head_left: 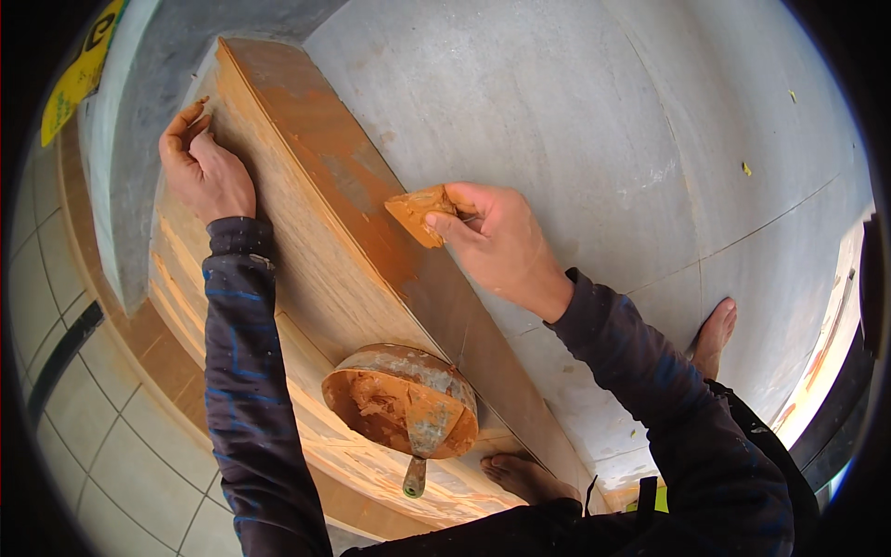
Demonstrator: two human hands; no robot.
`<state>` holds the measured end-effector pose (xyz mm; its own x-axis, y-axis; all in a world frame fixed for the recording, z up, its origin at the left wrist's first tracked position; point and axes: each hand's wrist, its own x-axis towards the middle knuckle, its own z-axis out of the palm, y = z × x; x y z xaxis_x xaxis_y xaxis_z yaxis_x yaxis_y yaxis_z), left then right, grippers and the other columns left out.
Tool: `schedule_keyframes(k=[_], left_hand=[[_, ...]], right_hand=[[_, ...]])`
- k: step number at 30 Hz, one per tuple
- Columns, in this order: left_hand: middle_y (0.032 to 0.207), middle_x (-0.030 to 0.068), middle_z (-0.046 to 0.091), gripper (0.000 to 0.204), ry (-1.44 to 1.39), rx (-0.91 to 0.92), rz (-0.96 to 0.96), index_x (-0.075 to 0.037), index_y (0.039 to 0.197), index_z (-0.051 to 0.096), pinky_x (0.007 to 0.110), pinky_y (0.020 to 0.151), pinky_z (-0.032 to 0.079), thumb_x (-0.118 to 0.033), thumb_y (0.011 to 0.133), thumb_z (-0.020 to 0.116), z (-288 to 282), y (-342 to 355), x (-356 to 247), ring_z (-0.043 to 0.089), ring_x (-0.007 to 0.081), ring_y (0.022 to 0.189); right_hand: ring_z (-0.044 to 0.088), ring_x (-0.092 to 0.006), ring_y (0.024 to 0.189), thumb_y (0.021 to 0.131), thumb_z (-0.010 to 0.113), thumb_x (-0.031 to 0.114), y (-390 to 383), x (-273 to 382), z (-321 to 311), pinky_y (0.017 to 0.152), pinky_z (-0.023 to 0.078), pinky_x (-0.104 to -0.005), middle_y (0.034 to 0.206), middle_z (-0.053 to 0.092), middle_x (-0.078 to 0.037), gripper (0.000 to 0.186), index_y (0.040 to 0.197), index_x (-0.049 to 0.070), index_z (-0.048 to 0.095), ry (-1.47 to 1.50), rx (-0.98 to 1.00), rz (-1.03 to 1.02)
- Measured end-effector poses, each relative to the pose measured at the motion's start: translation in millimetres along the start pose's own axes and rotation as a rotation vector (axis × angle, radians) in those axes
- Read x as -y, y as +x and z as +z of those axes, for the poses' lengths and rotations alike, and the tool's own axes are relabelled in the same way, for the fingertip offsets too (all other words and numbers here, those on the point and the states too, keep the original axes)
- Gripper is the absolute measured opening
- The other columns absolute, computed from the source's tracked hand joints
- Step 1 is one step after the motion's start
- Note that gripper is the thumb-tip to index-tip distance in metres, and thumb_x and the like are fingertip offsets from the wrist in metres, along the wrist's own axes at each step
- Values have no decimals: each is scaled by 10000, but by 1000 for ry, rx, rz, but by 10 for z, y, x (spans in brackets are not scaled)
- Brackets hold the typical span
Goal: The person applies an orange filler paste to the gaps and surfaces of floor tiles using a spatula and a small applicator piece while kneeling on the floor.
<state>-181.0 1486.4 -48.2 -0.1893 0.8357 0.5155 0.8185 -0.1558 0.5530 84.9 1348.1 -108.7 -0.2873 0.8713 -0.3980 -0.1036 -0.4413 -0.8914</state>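
Note:
My right hand (497, 241) grips a thin flat spreader (418, 213) thickly coated in orange-brown paste, held just above the stained top strip of a long wood-grain step (316, 223). My left hand (209, 172) is at the far left end of the step, beside the grey wall. Its fingers are loosely bent and apart, with paste on the fingertips, and I see no tool in them. Nearer me, a round bowl (348, 395) with orange paste inside rests on the step. A putty knife (429, 432) leans in it, its handle (415, 476) over the rim.
Grey floor tiles (557, 102) spread to the right of the step. My bare feet are at the lower middle (524, 476) and right (715, 339). Pale square tiles (121, 464) lie lower down at left. A yellow item (79, 79) stands at upper left.

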Motion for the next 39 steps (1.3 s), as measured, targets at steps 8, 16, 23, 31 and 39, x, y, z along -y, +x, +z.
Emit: schedule_keyframes(k=[8, 16, 23, 31, 39], left_hand=[[1202, 117, 686, 342, 7, 14, 11, 6, 1164, 628, 334, 973, 503, 1, 938, 371, 60, 9, -55, 649, 188, 1081], [1197, 118, 685, 341, 27, 18, 25, 9, 1162, 626, 338, 976, 503, 3, 938, 369, 12, 10, 23, 650, 191, 1083], [1196, 119, 685, 345, 34, 8, 4, 12, 1158, 627, 346, 977, 511, 3, 934, 366, 66, -11, -85, 654, 193, 1085], [1157, 109, 700, 312, 24, 1, 22, 8, 1140, 635, 333, 964, 507, 11, 938, 397, -9, 15, -3, 660, 184, 1053], [1115, 115, 699, 309, 21, -10, 36, 16, 1137, 635, 325, 972, 501, 5, 941, 396, 10, 10, 18, 664, 190, 1035]], right_hand=[[612, -436, 693, 938, 622, 56, 73, 10, 221, 651, 475, -476, 769, 642, -237, 152, 1056, -34, 652, -237, -166, -129], [647, -417, 725, 944, 624, 33, -121, 294, 197, 695, 509, -424, 916, 692, -259, 250, 1185, -28, 651, 64, -132, -294], [659, -353, 784, 956, 626, 15, 188, -30, 239, 727, 520, -402, 978, 704, -219, 280, 1234, -20, 627, -144, -123, -381], [659, -306, 854, 968, 603, -8, -475, -93, 37, 773, 527, -385, 1093, 688, -194, 290, 1256, 7, 628, 42, 57, -317], [664, -295, 913, 991, 595, 11, -628, -173, 67, 804, 517, -370, 1095, 685, -168, 254, 1243, 23, 626, -5, 33, -321]])
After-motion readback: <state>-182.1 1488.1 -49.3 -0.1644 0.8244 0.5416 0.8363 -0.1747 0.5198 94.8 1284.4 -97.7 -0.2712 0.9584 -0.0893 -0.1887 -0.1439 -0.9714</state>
